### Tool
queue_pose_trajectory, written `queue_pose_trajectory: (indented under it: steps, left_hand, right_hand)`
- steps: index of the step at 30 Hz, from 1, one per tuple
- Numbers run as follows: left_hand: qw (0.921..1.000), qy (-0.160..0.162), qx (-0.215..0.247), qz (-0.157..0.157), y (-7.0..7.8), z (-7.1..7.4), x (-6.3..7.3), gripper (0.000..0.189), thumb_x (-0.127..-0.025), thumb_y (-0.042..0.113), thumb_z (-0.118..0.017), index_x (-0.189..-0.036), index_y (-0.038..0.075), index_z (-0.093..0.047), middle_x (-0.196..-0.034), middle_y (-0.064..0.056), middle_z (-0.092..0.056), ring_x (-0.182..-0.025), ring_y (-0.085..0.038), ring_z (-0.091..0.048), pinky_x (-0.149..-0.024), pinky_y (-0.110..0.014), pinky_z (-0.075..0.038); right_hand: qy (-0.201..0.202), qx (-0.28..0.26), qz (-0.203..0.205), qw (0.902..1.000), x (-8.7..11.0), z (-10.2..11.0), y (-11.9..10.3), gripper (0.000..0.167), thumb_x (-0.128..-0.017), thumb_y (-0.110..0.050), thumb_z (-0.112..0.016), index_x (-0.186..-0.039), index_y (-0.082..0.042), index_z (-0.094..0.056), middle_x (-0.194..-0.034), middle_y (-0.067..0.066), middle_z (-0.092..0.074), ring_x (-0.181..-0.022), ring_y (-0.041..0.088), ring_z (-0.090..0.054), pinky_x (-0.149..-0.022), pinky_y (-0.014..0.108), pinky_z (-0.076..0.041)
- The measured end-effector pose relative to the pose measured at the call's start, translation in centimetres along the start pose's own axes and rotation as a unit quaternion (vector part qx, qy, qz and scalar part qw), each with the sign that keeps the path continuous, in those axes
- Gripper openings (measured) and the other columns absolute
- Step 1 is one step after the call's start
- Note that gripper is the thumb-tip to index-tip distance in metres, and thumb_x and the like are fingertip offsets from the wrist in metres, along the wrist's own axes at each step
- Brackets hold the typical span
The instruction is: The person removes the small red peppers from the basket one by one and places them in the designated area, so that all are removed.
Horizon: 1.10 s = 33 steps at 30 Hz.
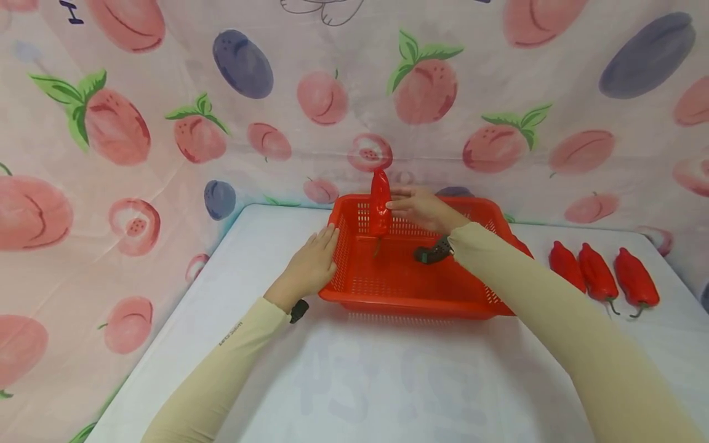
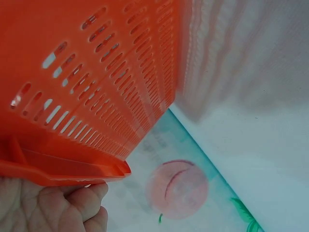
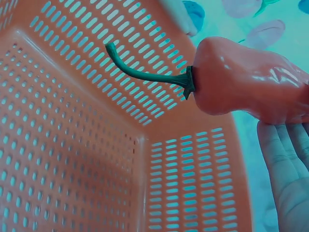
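Observation:
My right hand (image 1: 423, 208) holds a glossy red pepper (image 1: 380, 200) over the back left part of a red plastic basket (image 1: 410, 301). The pepper hangs stem down; its curved green stem (image 3: 145, 75) points into the basket in the right wrist view. Fingers (image 3: 277, 154) lie along the pepper's side there, while the thumb is hidden. At the basket's left rim, my left hand (image 1: 311, 261) rests with its fingers fairly straight. In the left wrist view, that hand (image 2: 53, 205) touches the rim (image 2: 72, 176) from outside, beside the slotted wall.
Three more red peppers lie in a row on the white table at the right: a left one (image 1: 566, 266), a middle one (image 1: 598, 272) and a right one (image 1: 636, 277). A fruit-patterned cloth (image 1: 266, 172) hangs behind and left of the table (image 1: 388, 375).

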State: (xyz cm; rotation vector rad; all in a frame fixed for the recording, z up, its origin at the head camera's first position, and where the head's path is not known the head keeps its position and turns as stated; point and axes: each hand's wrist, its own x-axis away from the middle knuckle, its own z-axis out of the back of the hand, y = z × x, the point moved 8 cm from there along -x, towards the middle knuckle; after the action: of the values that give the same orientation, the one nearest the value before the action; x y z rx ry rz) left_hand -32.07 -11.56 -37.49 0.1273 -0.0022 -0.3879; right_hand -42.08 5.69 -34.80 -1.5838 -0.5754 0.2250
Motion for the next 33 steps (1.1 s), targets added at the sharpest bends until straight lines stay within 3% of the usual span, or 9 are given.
queue_pose_trajectory:
  steps: [5, 12, 16, 22, 27, 33]
  left_hand:
    - [1.0000, 0.002, 0.002, -0.004, 0.1, 0.0, 0.0, 0.063, -0.093, 0.017, -0.041, -0.148, -0.004, -0.018, -0.157, -0.019, -0.013, -0.146, -0.031, -0.016, -0.120, -0.044, -0.015]
    - [1.0000, 0.004, 0.002, -0.005, 0.1, 0.1, 0.1, 0.063, -0.093, 0.018, -0.039, -0.147, -0.005, -0.018, -0.157, -0.019, -0.013, -0.146, -0.031, -0.016, -0.120, -0.044, -0.015]
    - [0.9999, 0.007, 0.005, -0.006, 0.1, 0.1, 0.1, 0.063, -0.093, 0.017, -0.039, -0.147, -0.005, -0.019, -0.157, -0.019, -0.014, -0.145, -0.032, -0.017, -0.120, -0.044, -0.015]
    - [0.9999, 0.008, 0.006, -0.007, 0.1, 0.0, 0.0, 0.063, -0.092, 0.017, -0.039, -0.148, -0.004, -0.018, -0.157, -0.019, -0.013, -0.146, -0.031, -0.016, -0.120, -0.043, -0.015]
    - [0.9999, 0.013, 0.006, -0.007, 0.1, 0.1, -0.1, 0.063, -0.092, 0.017, -0.040, -0.147, -0.005, -0.019, -0.156, -0.020, -0.014, -0.145, -0.032, -0.017, -0.120, -0.043, -0.016]
    - [0.9999, 0.010, 0.009, -0.005, 0.2, 0.1, 0.0, 0.064, -0.092, 0.017, -0.041, -0.147, -0.005, -0.019, -0.156, -0.019, -0.013, -0.146, -0.031, -0.016, -0.120, -0.043, -0.015]
  right_hand:
    - [0.001, 0.021, 0.003, 0.9998, 1.3, 1.1, -0.6, 0.060, -0.095, 0.000, -0.047, -0.149, -0.003, -0.021, -0.154, 0.015, -0.026, -0.130, 0.024, -0.041, -0.114, 0.041, -0.030]
    - [-0.005, 0.057, 0.009, 0.9983, 3.8, 2.4, -1.7, 0.063, -0.095, -0.003, -0.046, -0.150, -0.002, -0.015, -0.157, 0.016, -0.016, -0.140, 0.029, -0.028, -0.115, 0.043, -0.026]
    - [-0.011, 0.078, 0.014, 0.9968, 5.5, 3.1, -2.3, 0.062, -0.095, -0.006, -0.048, -0.150, -0.004, -0.019, -0.155, 0.015, -0.024, -0.130, 0.023, -0.041, -0.113, 0.039, -0.032]
    - [-0.009, 0.101, 0.024, 0.9946, 8.0, 3.8, -3.0, 0.056, -0.094, -0.012, -0.053, -0.146, -0.006, -0.032, -0.134, 0.004, -0.052, -0.107, 0.009, -0.059, -0.092, 0.021, -0.051]
    - [-0.007, 0.131, 0.018, 0.9912, 10.0, 4.3, -3.2, 0.058, -0.093, -0.017, -0.056, -0.146, -0.008, -0.033, -0.131, 0.000, -0.056, -0.109, 0.010, -0.058, -0.090, 0.021, -0.051]
    - [-0.001, 0.178, 0.004, 0.9840, 12.4, 5.5, -2.9, 0.061, -0.093, -0.020, -0.057, -0.147, -0.009, -0.031, -0.140, 0.006, -0.049, -0.113, 0.010, -0.055, -0.093, 0.026, -0.051]
